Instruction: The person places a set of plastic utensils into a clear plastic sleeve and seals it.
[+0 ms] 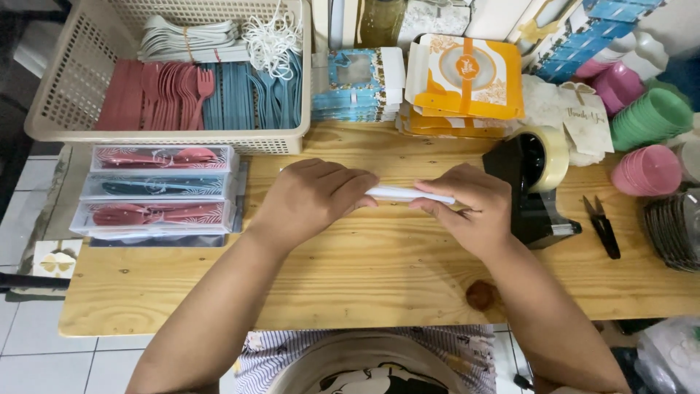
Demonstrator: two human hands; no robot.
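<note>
A pale pine table point(379, 284) with visible grain and a dark knot near its front edge is seen from above, and over its middle a slim white packet point(405, 194) is held between two hands. The packet is long, narrow and smooth, and its long axis is laid across the table from left to right, tilted slightly downward at the right end. The left hand point(310, 198) is curled over the packet's left end, the fingers bent and closed around it so that this end is hidden. The right hand point(470, 204) is closed on the right end, the fingertips pinched against it and the knuckles raised. Only the middle stretch of the packet is left showing between the hands. At the back left a beige plastic basket point(44, 109) with a lattice wall is set, filled with flat red, blue and white plastic cutlery. In front of it, clear wrapped cutlery packs point(160, 190) are stacked at the table's left edge. Just beside the right hand a black tape dispenser point(529, 211) is placed, carrying a roll of clear tape point(554, 153). Small black snips point(602, 225) are laid further right on the wood. Folded orange and white cartons point(467, 80) are piled behind, and stacks of round pink and green plastic cups point(649, 138) are lying at the far right
</note>
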